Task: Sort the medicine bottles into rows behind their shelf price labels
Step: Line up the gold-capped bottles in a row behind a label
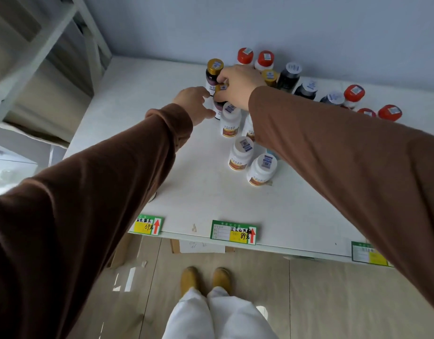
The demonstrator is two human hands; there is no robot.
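My right hand (238,85) grips the gold cap of a dark bottle (220,99) at the back middle of the white shelf (142,133). My left hand (195,104) reaches in from the left, fingers spread and close to that bottle's side; I cannot tell if they touch. Another gold-capped dark bottle (214,72) stands just behind. Several white bottles (241,152) run toward the front. Red-capped bottles (265,60) and dark white-capped bottles (289,74) crowd the back wall to the right. Green price labels (233,232) hang on the front edge.
A second price label (147,225) sits at the front left and a third (368,254) at the right, partly behind my sleeve. A grey shelf frame (40,45) rises at the left. My feet (206,280) stand on the wooden floor below.
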